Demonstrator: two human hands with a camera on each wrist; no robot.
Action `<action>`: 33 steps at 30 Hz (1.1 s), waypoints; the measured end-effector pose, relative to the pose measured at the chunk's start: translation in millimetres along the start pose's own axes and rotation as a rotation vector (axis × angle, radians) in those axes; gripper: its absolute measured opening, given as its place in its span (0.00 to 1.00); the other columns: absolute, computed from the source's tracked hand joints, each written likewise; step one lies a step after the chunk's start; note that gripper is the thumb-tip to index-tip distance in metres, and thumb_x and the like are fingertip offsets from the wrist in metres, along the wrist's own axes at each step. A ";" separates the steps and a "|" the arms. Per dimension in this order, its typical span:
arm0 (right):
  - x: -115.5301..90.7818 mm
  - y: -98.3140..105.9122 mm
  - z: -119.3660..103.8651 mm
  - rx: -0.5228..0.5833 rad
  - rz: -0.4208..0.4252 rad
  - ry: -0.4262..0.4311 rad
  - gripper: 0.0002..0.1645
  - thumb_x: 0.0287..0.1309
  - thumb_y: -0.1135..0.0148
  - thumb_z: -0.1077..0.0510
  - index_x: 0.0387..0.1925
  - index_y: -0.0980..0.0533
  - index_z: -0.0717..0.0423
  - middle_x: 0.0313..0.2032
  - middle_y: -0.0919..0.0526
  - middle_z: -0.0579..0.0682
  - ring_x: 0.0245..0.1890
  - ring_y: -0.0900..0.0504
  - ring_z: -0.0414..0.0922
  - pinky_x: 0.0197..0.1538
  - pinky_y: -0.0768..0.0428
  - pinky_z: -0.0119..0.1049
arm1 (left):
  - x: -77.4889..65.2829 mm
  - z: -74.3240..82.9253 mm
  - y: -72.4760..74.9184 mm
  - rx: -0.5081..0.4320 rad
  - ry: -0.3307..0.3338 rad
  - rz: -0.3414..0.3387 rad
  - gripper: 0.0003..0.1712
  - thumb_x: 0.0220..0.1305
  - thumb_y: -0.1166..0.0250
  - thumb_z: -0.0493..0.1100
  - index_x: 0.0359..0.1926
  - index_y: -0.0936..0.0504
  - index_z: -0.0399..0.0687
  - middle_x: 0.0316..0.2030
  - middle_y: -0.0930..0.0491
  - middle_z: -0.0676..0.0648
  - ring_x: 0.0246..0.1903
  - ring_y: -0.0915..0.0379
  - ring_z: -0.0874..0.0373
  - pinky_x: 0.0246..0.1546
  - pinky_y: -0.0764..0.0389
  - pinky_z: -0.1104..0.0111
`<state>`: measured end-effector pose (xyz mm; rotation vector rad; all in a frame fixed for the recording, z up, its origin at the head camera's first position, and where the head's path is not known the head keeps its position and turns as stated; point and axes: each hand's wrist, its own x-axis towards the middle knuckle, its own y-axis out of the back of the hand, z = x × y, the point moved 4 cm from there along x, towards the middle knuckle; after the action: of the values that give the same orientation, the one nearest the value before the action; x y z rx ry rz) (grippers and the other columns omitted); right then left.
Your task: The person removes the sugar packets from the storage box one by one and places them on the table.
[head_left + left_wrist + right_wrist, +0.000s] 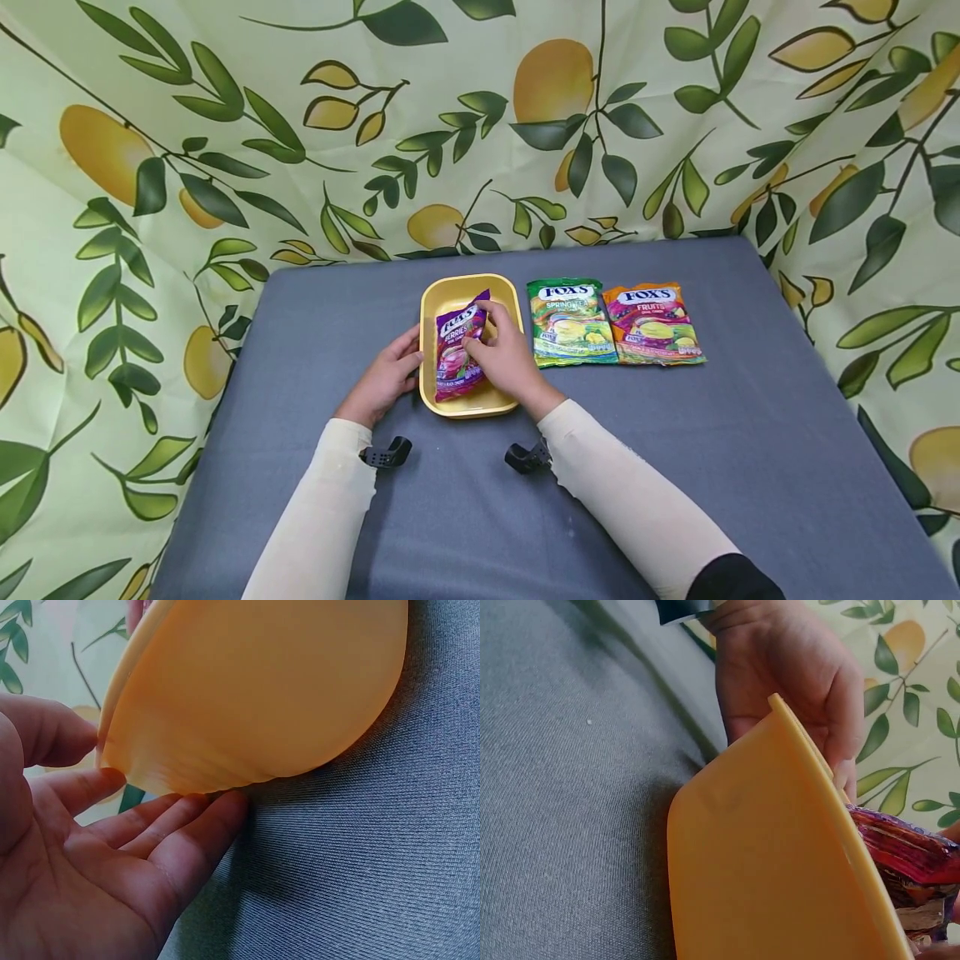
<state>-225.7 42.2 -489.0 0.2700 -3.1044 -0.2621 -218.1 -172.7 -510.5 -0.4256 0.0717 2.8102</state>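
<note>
My right hand (510,358) grips a purple bag of berries candy (456,354), thumb on its front and fingers at its right edge. The bag is tilted inside a yellow plastic tray (429,308); in the right wrist view the candy bag (904,847) shows past the tray's rim (817,769). At the tray's left side, my left hand (386,375) touches the outer wall. In the left wrist view that hand's fingers (206,836) lie fairly straight against the tray (277,690), with the thumb at its rim. The tray hides the bag in that view.
To the right of the tray lie a green bag of spring tea candy (572,325) and an orange bag of fruits candy (654,325), side by side. A grey cloth covers the table (450,517). Leaf-and-fruit patterned fabric (465,75) hangs behind and along the sides.
</note>
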 end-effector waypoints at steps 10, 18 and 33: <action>0.0 -0.5 -1.0 0.056 -0.046 -0.032 0.38 0.71 0.36 0.65 0.79 0.32 0.51 0.64 0.19 0.64 0.50 0.11 0.57 0.43 0.10 0.46 | 0.0 -0.7 1.5 0.009 0.014 0.018 0.37 0.86 0.51 0.38 0.89 0.49 0.46 0.83 0.43 0.39 0.74 0.35 0.40 0.66 0.22 0.50; -1.5 -0.6 -1.5 0.085 -0.068 -0.035 0.37 0.73 0.38 0.69 0.79 0.33 0.50 0.66 0.22 0.63 0.53 0.12 0.58 0.44 0.10 0.46 | -0.4 -0.2 1.1 0.022 0.025 0.024 0.37 0.86 0.50 0.39 0.89 0.49 0.48 0.83 0.43 0.40 0.74 0.34 0.41 0.66 0.22 0.49; -2.3 0.9 -1.3 0.184 -0.069 -0.035 0.37 0.75 0.40 0.70 0.79 0.32 0.46 0.69 0.25 0.62 0.55 0.13 0.61 0.46 0.10 0.49 | -1.4 0.9 1.0 0.034 0.029 0.026 0.37 0.86 0.50 0.41 0.89 0.48 0.49 0.83 0.43 0.41 0.74 0.34 0.42 0.68 0.25 0.48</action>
<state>-223.5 43.2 -487.6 0.3805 -3.1603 0.0195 -217.4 -174.0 -509.2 -0.4611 0.1314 2.8245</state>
